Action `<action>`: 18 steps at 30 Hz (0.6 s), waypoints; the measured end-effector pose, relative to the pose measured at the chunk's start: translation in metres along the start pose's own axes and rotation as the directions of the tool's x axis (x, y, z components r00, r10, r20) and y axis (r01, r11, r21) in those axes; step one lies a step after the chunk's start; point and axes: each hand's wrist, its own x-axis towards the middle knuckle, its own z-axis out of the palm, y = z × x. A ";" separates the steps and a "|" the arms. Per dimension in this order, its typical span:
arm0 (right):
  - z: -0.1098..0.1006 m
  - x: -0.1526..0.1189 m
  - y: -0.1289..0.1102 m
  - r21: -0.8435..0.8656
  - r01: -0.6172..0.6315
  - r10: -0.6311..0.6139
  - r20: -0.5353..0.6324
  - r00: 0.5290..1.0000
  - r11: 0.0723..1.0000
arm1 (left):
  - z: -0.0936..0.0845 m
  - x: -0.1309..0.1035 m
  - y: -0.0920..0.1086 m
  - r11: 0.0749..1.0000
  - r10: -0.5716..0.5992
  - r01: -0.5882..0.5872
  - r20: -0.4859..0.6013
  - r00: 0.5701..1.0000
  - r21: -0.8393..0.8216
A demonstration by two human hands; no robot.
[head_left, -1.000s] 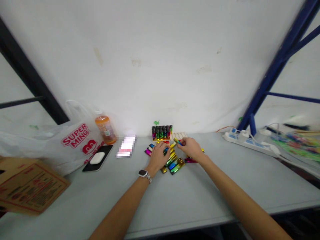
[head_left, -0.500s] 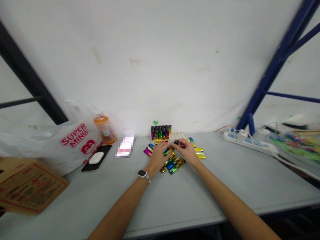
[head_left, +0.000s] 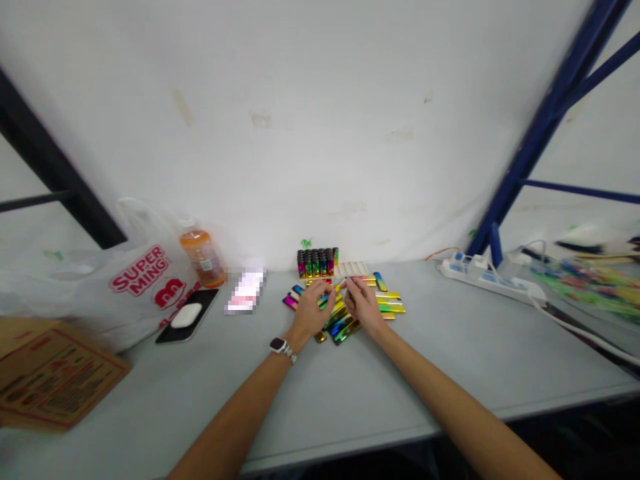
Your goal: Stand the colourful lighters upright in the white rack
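Note:
Shiny multicoloured lighters (head_left: 342,325) lie in a loose pile on the grey table, partly beneath my hands. My left hand (head_left: 311,312), with a watch on its wrist, is closed over the pile's left side, and a small yellow shiny piece, seemingly a lighter (head_left: 339,289), shows at its fingertips. Close beside it, my right hand (head_left: 364,305) has its thumb and fingers pinched together; what sits in them is too small to make out. Behind the hands, several dark-topped lighters (head_left: 316,264) stand upright in tight rows.
A pale, dotted tray (head_left: 351,269) lies by the wall. Leftward are a lit phone (head_left: 246,291), a white case (head_left: 186,315) on a dark flat device, an orange drink bottle (head_left: 203,257), a plastic bag (head_left: 145,287) and a carton (head_left: 60,373). On the right lies a power strip (head_left: 493,280).
My right hand's fingers have closed in, and the dark-topped piece seen at them is no longer visible. More yellow lighters show right of my hand. The whole view has shifted slightly.

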 end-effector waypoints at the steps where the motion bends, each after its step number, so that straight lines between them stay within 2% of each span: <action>1: 0.001 0.000 0.000 0.027 -0.056 0.056 0.018 0.998 0.998 | 0.001 0.000 0.002 1.000 0.006 -0.006 0.003 1.000 -0.012; 4: 0.002 -0.001 -0.001 0.053 -0.181 0.181 0.016 0.983 0.982 | 0.003 0.000 0.008 0.999 0.030 -0.029 0.017 0.999 -0.038; 6: 0.003 -0.001 -0.002 0.063 -0.215 0.217 -0.026 0.976 0.975 | 0.004 -0.001 0.010 0.998 0.049 -0.048 0.022 0.999 -0.047; 10: 0.006 -0.002 -0.005 0.043 -0.180 0.184 -0.115 0.976 0.983 | 0.004 -0.001 0.012 0.996 0.071 -0.070 0.027 0.997 -0.060; 18: 0.008 -0.005 -0.004 -0.021 -0.123 0.120 -0.104 0.987 0.992 | 0.003 -0.001 0.014 0.995 0.078 -0.076 0.028 0.997 -0.068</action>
